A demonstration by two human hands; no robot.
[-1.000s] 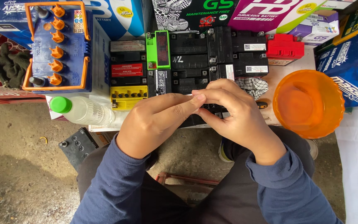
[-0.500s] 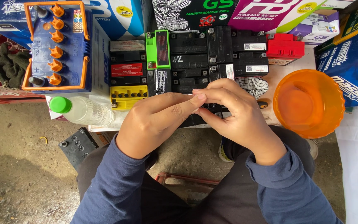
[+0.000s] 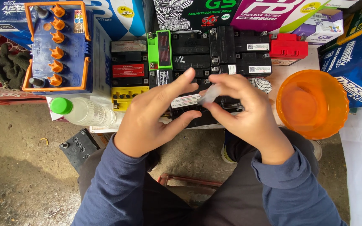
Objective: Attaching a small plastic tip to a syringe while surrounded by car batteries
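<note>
The person sits at the front edge of the desk (image 3: 302,67), both hands over a black battery (image 3: 197,109) that lies at this edge, in the middle. The left hand (image 3: 153,115) rests on the battery, its fingers (image 3: 185,81) loose and stretched, the thumb under the white label; it grasps nothing that I can see. The right hand (image 3: 241,111) pinches a small clear piece (image 3: 209,95) between thumb and fingertips, just above the battery; what the piece is, I cannot tell.

I count about eight small batteries on the desk: mostly black, one with a green end (image 3: 160,49), one red (image 3: 288,46), one with a yellow part (image 3: 124,95). They stand tight together, side touching side, in rows from the middle to the back edge. At the left back corner stands one big blue battery (image 3: 70,46) with six orange caps and an orange handle. One clear bottle (image 3: 84,112) with a green cap lies at the front left edge. One orange bowl (image 3: 313,104) sits at the front right corner, partly over the edge. Boxes (image 3: 273,14) close the back and the right side.

Free room on the desk is only a small bare strip between the red battery and the bowl. On the floor, one dark battery (image 3: 78,147) lies left of the person's knee.
</note>
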